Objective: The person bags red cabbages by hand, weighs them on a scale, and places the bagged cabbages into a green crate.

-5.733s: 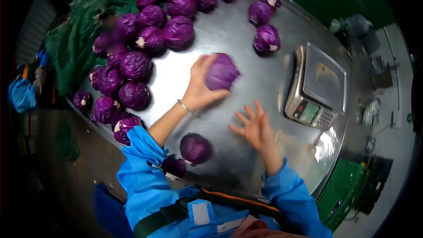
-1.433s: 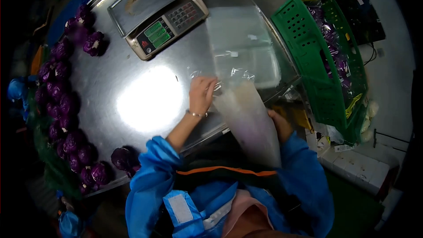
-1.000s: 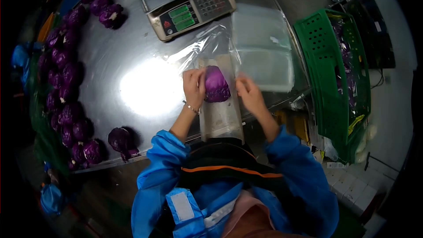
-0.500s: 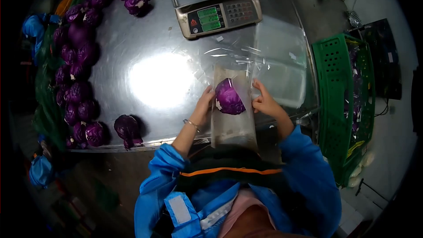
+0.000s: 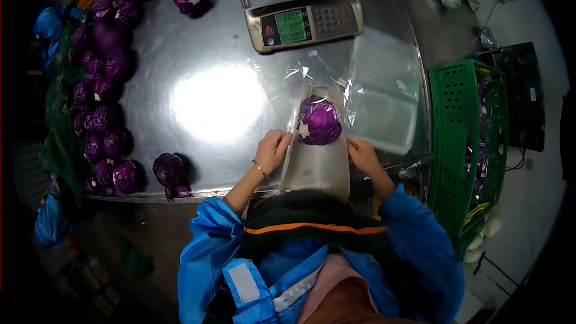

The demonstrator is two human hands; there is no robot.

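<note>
A red cabbage (image 5: 320, 121) rests inside clear plastic film (image 5: 305, 78) on a narrow greyish strip (image 5: 312, 165) at the front of the metal table. The film is crumpled and shiny above the cabbage. My left hand (image 5: 274, 149), with a bracelet at the wrist, is closed in a pinch on the film's left edge, just below and left of the cabbage. On the other side my right hand (image 5: 362, 155) pinches the film's right edge. Neither hand touches the cabbage itself. The fingertips of both hands are partly hidden.
A weighing scale (image 5: 306, 21) with a lit green display stands at the back. Clear plastic sheets (image 5: 384, 93) lie to the right. Several red cabbages (image 5: 105, 119) line the table's left side, one apart (image 5: 170, 172). A green crate (image 5: 447, 144) stands at the right.
Both hands moved lower and closed on the film edges; the right fingers were spread before. The cabbage has shifted up relative to the strip and turned, with film drawn over it.
</note>
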